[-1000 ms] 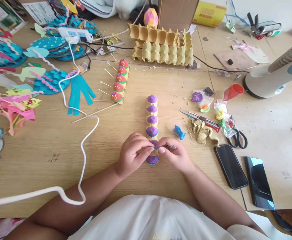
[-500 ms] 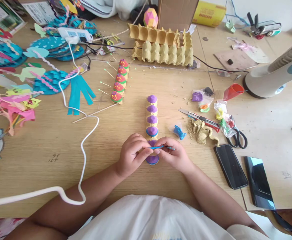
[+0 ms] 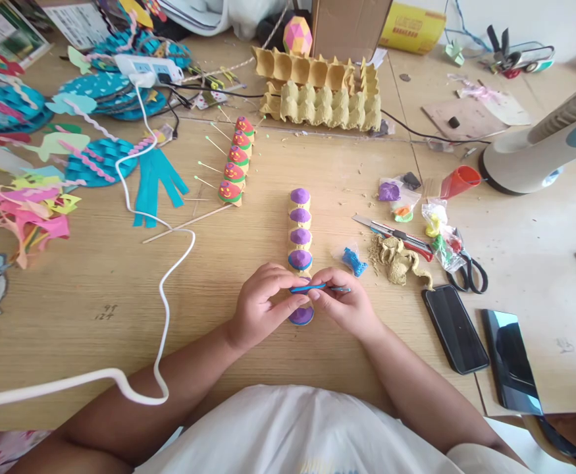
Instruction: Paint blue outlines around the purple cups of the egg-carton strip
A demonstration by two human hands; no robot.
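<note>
Between my two hands a thin strip of blue modelling clay (image 3: 312, 288) is pinched and stretched out sideways. My left hand (image 3: 266, 303) grips its left part between thumb and fingers. The right part lies in the closed fingertips of my right hand (image 3: 343, 304), with the strip's tip showing past them. Under the hands stands a row of egg-carton cups (image 3: 300, 236) topped with purple clay; two of the cups show a blue rim. My fingers hide part of the row near its front end. A lump of blue clay (image 3: 354, 261) on a plastic wrapper lies to the right.
Right of the row are a box cutter (image 3: 393, 236), scissors (image 3: 471, 273), beige clay (image 3: 399, 260) and two phones (image 3: 455, 329). Behind stand a red-and-green caterpillar (image 3: 235, 161) with toothpicks and egg cartons (image 3: 327, 105). A white cable (image 3: 165, 309) crosses the left side.
The blue strip has shifted slightly and shows more between my fingertips. My hands stay nearly in place, the fingers moving a little along it.
</note>
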